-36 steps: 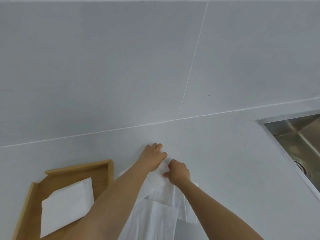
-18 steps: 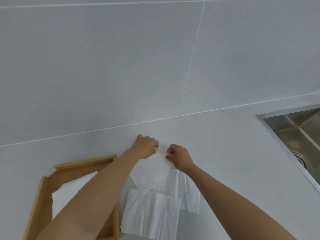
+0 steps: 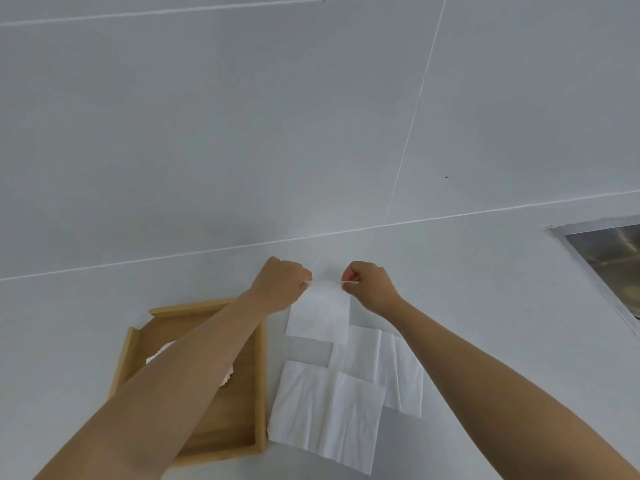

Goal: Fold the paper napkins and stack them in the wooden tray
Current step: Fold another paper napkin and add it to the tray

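Note:
A white paper napkin (image 3: 320, 313) hangs lifted above the counter, held by its two top corners. My left hand (image 3: 282, 284) pinches the left corner and my right hand (image 3: 369, 285) pinches the right corner. Below it, several more white napkins (image 3: 329, 410) lie spread and overlapping on the counter. The wooden tray (image 3: 258, 375) sits to their left, and my left forearm crosses over it. A folded napkin (image 3: 157, 353) inside the tray shows only at its edges beside the arm.
The grey counter (image 3: 485, 289) runs back to a grey tiled wall (image 3: 311, 133). A steel sink (image 3: 609, 251) is set into the counter at the right edge.
Both hands pinched the top napkin from the pile, lifted it and spread apart, so it now hangs flat between them. The camera view tilted, showing more of the tray and pile.

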